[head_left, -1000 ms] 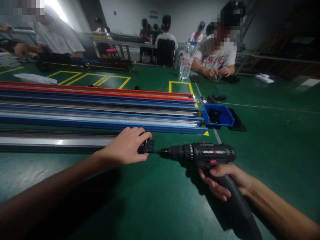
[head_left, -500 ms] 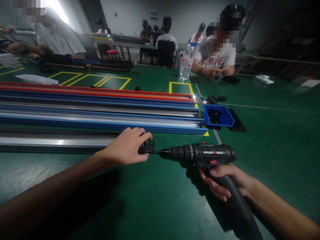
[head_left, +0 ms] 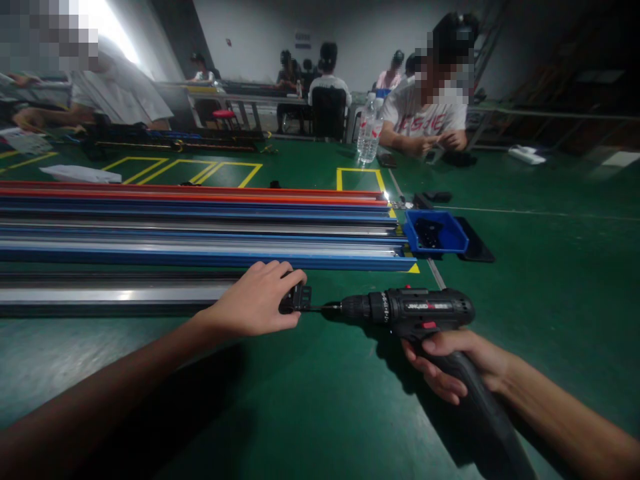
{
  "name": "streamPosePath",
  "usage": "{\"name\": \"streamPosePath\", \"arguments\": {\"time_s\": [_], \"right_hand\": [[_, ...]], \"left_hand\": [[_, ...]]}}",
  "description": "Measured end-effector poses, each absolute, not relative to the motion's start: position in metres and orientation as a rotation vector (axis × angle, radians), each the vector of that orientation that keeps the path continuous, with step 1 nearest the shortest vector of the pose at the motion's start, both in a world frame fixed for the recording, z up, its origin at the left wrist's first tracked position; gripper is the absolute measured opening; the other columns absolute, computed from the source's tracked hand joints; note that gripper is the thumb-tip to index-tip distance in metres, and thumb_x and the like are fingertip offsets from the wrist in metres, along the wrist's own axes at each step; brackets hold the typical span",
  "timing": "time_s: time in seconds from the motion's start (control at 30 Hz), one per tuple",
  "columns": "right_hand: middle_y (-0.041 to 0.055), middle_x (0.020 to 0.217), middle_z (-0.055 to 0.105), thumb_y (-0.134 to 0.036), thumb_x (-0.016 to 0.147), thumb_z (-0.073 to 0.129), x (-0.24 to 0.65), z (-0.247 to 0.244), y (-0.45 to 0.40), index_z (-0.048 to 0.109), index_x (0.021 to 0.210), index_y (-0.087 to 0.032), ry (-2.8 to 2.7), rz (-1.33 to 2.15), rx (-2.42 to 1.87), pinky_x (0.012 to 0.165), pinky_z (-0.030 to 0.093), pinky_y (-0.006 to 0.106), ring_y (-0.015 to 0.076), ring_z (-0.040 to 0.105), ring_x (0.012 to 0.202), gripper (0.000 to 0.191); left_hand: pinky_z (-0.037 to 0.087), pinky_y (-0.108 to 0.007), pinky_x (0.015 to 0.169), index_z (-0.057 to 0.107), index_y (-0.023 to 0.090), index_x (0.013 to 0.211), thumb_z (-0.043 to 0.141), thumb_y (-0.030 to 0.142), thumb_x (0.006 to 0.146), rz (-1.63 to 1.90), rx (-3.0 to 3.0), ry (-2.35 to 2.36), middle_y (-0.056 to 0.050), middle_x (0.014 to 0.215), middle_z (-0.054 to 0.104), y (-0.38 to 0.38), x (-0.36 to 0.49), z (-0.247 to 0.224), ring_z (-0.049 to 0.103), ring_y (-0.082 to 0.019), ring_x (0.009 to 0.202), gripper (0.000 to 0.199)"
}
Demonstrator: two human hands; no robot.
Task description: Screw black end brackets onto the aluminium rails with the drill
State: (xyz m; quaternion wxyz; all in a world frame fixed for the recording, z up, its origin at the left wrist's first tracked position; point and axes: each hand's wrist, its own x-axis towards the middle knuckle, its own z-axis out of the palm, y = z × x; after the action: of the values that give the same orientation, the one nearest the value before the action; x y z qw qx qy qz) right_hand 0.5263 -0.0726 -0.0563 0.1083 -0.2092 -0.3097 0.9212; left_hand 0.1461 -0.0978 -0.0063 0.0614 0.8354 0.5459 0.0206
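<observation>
My left hand (head_left: pixel 257 299) is wrapped round the right end of a dark metal profile (head_left: pixel 125 295), where a black end bracket (head_left: pixel 303 297) sticks out past the fingers. My right hand (head_left: pixel 450 363) grips a black power drill (head_left: pixel 425 308) by its handle, fingers near the red trigger area. The drill lies level and points left. Its long bit (head_left: pixel 325 307) reaches the bracket; the exact contact spot is too small to tell. Beyond my left hand lie blue profiles (head_left: pixel 300 257) and an orange profile (head_left: pixel 250 194), side by side.
A blue bin (head_left: pixel 453 233) with black parts stands right of the profile ends, on a dark flat piece. Two water bottles (head_left: pixel 369 130) stand farther back. Across the green table (head_left: pixel 550 280), a person in a white shirt (head_left: pixel 425 113) handles something small. Another person leans in at the upper left.
The view has shifted slightly, so the table and profiles appear a little lower. Both hands keep their holds, with the drill bit still at the bracket.
</observation>
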Motion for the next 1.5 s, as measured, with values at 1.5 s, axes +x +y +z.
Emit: {"name": "streamPosePath", "arguments": {"time_s": [1.5], "right_hand": [[0.0020, 0.079, 0.065, -0.029, 0.091, 0.066, 0.5262, -0.0565, -0.0712, 0.071, 0.106, -0.008, -0.990, 2.697, -0.594, 0.051, 0.055, 0.018, 0.0022, 0.051, 0.043, 0.027]], "left_hand": [[0.038, -0.039, 0.082, 0.060, 0.026, 0.113, 0.063, 0.045, 0.083, 0.121, 2.550, 1.651, -0.006, 0.108, 0.063, -0.1001, 0.1478, -0.0056, 0.057, -0.027, 0.099, 0.035]]}}
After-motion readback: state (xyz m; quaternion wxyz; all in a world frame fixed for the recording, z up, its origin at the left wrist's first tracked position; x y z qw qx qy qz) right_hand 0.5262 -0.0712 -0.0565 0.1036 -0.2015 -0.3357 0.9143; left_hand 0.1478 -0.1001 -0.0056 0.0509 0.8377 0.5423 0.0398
